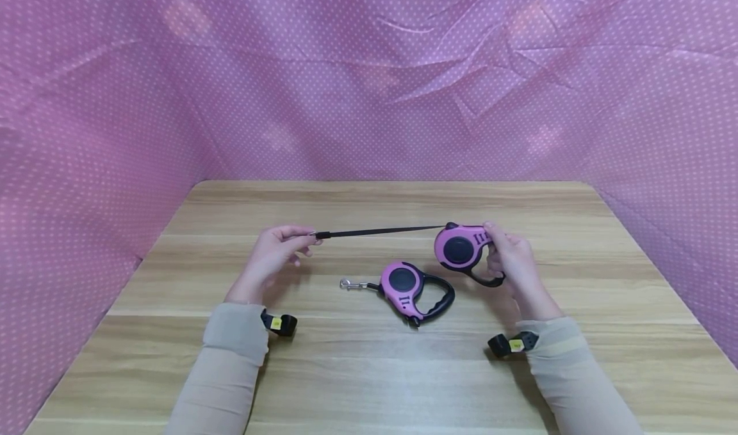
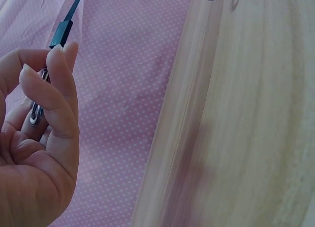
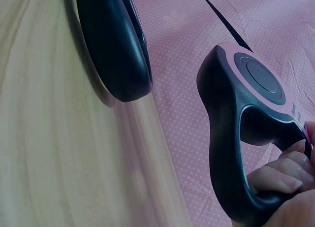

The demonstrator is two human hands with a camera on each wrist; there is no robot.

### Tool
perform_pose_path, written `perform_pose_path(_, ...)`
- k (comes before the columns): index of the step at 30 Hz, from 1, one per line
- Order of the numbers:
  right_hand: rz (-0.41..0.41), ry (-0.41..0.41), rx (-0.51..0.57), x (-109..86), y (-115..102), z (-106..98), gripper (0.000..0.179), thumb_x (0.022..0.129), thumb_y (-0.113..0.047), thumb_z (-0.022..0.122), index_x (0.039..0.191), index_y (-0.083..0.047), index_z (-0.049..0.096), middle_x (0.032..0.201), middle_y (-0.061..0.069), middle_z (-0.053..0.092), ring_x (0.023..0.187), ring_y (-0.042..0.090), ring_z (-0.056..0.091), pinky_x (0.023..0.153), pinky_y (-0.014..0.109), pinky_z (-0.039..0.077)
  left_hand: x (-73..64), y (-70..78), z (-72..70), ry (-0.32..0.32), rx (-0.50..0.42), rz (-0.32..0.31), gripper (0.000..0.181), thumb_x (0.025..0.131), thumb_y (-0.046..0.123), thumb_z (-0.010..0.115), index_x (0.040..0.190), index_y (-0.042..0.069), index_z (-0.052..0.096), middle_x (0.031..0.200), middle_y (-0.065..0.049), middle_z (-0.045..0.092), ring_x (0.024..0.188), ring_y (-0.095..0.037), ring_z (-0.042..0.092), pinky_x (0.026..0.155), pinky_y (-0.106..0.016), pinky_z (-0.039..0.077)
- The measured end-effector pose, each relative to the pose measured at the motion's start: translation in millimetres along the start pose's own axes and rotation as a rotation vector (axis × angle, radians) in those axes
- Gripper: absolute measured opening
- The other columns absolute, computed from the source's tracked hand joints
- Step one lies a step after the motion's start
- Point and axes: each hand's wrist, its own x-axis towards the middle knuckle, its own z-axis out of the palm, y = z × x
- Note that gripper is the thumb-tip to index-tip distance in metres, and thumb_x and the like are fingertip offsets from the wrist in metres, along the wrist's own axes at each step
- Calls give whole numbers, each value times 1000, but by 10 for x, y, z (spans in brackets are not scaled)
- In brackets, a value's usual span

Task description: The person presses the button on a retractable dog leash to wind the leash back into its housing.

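A pink and black retractable dog leash (image 1: 459, 249) is held up above the table by my right hand (image 1: 515, 262), whose fingers curl through its handle loop (image 3: 221, 153). Its black strap (image 1: 380, 231) runs out taut to the left. At the strap's far end my left hand (image 1: 277, 255) pinches the metal clip (image 2: 37, 111), partly hidden by the fingers. A second pink and black leash (image 1: 401, 280) lies on the table between the hands, its silver clip (image 1: 350, 284) pointing left and its strap drawn in.
The wooden table (image 1: 380, 384) has a light grain. Pink dotted cloth (image 1: 357, 102) hangs behind it and along both sides. A black wrist camera (image 1: 281, 323) sits on the left wrist and another camera (image 1: 507, 345) on the right.
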Motion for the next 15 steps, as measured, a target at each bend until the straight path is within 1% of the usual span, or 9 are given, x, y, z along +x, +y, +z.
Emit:
perform_pose_path(7, 1, -11, -18, -2, 16, 20, 51, 101, -32, 57, 54, -16, 44, 41, -11, 36, 36, 2, 31, 39, 18, 26, 14, -9, -9, -5, 15, -13, 36, 91, 17, 70, 121, -2, 63, 93, 11, 76, 78, -12, 66, 59, -20, 53)
perform_pose_path(11, 8, -18, -25, -1, 25, 30, 50, 101, -33, 57, 55, -16, 44, 42, -11, 36, 36, 2, 31, 39, 17, 27, 27, -20, -18, -7, 32, -16, 38, 91, 18, 70, 123, -2, 63, 95, 9, 76, 81, -13, 67, 63, -23, 55)
perform_pose_path(15, 10, -20, -21, 1, 29, 47, 51, 101, -32, 56, 54, -16, 44, 41, -12, 36, 35, 1, 31, 37, 16, 25, 38, -28, -17, -7, 46, -13, 39, 90, 18, 71, 124, -1, 62, 94, 9, 76, 80, -13, 67, 67, -26, 57)
